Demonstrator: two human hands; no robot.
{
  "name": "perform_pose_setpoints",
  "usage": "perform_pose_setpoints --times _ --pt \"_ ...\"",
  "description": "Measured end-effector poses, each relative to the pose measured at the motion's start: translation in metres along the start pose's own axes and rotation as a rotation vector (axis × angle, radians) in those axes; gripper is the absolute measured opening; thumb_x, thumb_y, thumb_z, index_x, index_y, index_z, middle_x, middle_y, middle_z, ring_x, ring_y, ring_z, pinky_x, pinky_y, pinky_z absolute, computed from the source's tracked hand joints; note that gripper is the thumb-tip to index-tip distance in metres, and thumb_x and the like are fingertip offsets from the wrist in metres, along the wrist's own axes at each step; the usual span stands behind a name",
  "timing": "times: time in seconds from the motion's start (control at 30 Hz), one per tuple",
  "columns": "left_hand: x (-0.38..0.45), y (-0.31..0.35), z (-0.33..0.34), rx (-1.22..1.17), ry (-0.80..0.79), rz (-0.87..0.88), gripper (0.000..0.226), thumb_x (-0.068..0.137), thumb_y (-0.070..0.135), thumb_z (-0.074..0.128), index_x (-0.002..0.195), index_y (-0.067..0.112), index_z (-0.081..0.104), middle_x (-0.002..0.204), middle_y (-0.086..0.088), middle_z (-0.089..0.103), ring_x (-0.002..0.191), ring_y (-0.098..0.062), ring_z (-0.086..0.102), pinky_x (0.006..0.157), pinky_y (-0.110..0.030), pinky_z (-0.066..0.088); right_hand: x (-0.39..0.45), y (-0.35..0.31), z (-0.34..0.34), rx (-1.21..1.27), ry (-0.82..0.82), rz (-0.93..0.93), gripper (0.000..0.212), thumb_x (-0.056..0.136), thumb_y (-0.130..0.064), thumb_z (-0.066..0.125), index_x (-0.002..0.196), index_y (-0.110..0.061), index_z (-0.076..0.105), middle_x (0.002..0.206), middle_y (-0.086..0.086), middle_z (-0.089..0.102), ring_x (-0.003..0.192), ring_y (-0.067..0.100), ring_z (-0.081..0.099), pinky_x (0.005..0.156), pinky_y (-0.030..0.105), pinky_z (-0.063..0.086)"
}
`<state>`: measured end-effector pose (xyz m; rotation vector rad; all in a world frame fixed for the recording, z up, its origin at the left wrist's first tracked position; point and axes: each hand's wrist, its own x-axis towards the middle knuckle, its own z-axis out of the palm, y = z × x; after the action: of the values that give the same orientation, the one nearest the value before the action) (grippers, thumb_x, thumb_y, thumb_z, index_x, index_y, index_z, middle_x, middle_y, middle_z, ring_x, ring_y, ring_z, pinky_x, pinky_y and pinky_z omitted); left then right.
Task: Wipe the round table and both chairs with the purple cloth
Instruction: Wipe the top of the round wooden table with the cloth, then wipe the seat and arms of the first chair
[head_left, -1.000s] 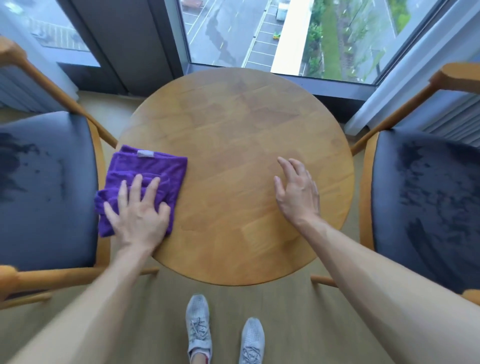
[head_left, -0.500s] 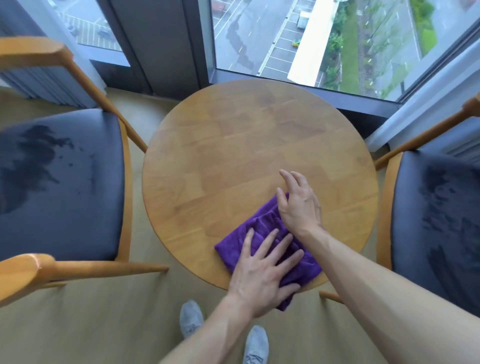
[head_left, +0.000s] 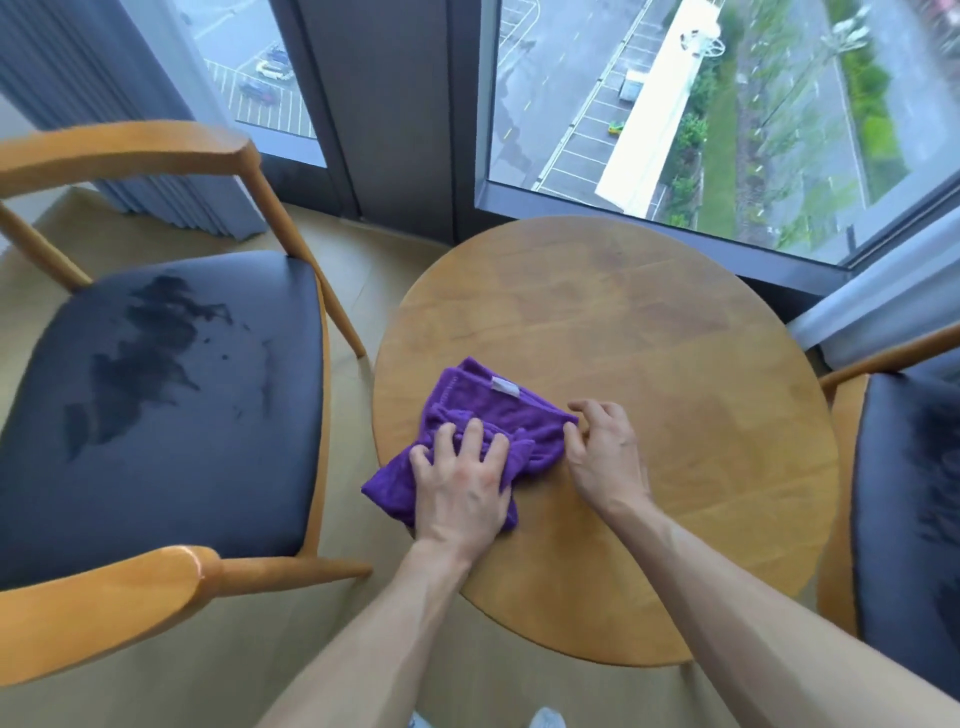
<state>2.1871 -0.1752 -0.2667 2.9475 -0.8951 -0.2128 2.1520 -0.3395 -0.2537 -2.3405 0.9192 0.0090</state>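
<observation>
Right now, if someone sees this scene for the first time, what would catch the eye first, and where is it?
The purple cloth stands out most, bunched on the left part of the round table, with the left hand pressing on it and the right hand pinching its right edge. Next is the dark wet-looking patch on the left chair seat. Behind the table, the large window looks steeply down on a street.

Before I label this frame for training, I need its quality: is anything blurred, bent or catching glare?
Head view: the wide lens bows the window frame and stretches the forearms at the bottom edge; the purple cloth, left hand and right hand look fairly sharp, while the left chair edges are softly smeared; daylight is even, with a small highlight on its near armrest and faint sheen on the round table.
</observation>
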Motion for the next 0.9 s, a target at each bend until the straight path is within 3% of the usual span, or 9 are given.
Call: perform_pose_setpoints --times 0.1,0.2,0.3,0.43,0.53,0.63,0.73,0.83,0.9 --pt "0.007 -0.006 -0.013 -0.025 -0.014 0.024 0.034 0.076 0.027 0.073 0.109 0.023 0.065 0.122 -0.005 0.065 0.103 -0.035 0.06 0.079 -0.048 0.049 0.004 -0.028 0.016 -0.042 -0.021 0.089 0.029 0.095 -0.03 0.05 0.12 -0.021 0.062 0.121 0.01 0.055 0.112 0.03 0.057 0.091 0.034 0.045" --pt "0.009 -0.015 -0.022 -0.118 -0.109 0.066 0.032 0.085 0.02 0.063 0.116 0.021 0.055 0.125 -0.003 0.056 0.115 -0.036 0.052 0.09 -0.05 0.045 0.014 -0.053 0.026 -0.136 -0.06 0.238 0.031 0.094 -0.035 0.049 0.112 -0.016 0.065 0.121 0.017 0.056 0.11 0.036 0.059 0.094 0.038 0.046" --pt "0.016 -0.028 -0.031 -0.306 -0.229 0.068 0.031 0.088 0.018 0.059 0.119 0.018 0.051 0.125 -0.005 0.053 0.119 -0.035 0.045 0.097 -0.052 0.041 0.03 -0.076 0.027 -0.226 -0.134 0.33 0.036 0.094 -0.042 0.046 0.106 -0.015 0.067 0.12 0.017 0.063 0.11 0.035 0.061 0.09 0.036 0.048" --pt "0.026 -0.05 -0.044 -0.613 -0.299 -0.013 0.016 0.085 0.021 0.06 0.1 0.017 0.056 0.109 -0.006 0.062 0.108 -0.033 0.053 0.087 -0.046 0.045 0.045 -0.108 0.033 -0.337 -0.291 0.388 0.041 0.092 -0.047 0.046 0.106 -0.015 0.067 0.112 0.012 0.069 0.102 0.032 0.063 0.078 0.031 0.045" --pt "0.039 -0.078 -0.051 -0.914 -0.369 -0.158 0.013 0.081 0.02 0.06 0.094 0.019 0.061 0.102 -0.008 0.068 0.098 -0.031 0.061 0.074 -0.032 0.042 0.055 -0.135 0.043 -0.345 -0.325 0.388 0.043 0.091 -0.047 0.047 0.106 -0.013 0.067 0.107 0.01 0.069 0.097 0.03 0.064 0.078 0.031 0.047" --pt "0.05 -0.117 -0.053 -1.291 -0.373 -0.36 0.018 0.08 0.01 0.061 0.095 0.01 0.069 0.088 -0.003 0.069 0.084 -0.018 0.062 0.072 -0.024 0.043 0.074 -0.167 0.053 -0.295 -0.389 0.37 0.033 0.086 -0.035 0.051 0.097 -0.009 0.068 0.099 0.011 0.069 0.09 0.03 0.065 0.077 0.034 0.055" --pt "0.062 -0.159 -0.057 -1.667 -0.419 -0.567 0.027 0.081 0.002 0.058 0.099 0.012 0.076 0.086 0.0 0.072 0.077 -0.012 0.064 0.072 -0.025 0.051 0.095 -0.209 0.074 -0.102 -0.535 0.404 0.019 0.079 -0.017 0.054 0.086 -0.006 0.068 0.078 0.009 0.066 0.065 0.024 0.058 0.058 0.029 0.051" --pt "0.081 -0.202 -0.065 -1.918 -0.424 -0.709 0.029 0.089 -0.003 0.055 0.107 0.006 0.075 0.104 -0.017 0.074 0.086 -0.024 0.069 0.082 -0.035 0.055 0.115 -0.258 0.1 -0.052 -0.681 0.327 0.015 0.083 -0.021 0.056 0.089 -0.012 0.066 0.081 0.005 0.062 0.068 0.02 0.055 0.059 0.027 0.048" --pt "0.09 -0.233 -0.074 -2.042 -0.376 -0.779 0.023 0.091 -0.004 0.054 0.093 0.002 0.076 0.09 -0.019 0.074 0.075 -0.025 0.071 0.071 -0.033 0.059 0.125 -0.288 0.111 0.014 -0.758 0.261 0.017 0.089 -0.031 0.058 0.09 -0.015 0.064 0.082 0.003 0.059 0.07 0.017 0.053 0.06 0.026 0.046"
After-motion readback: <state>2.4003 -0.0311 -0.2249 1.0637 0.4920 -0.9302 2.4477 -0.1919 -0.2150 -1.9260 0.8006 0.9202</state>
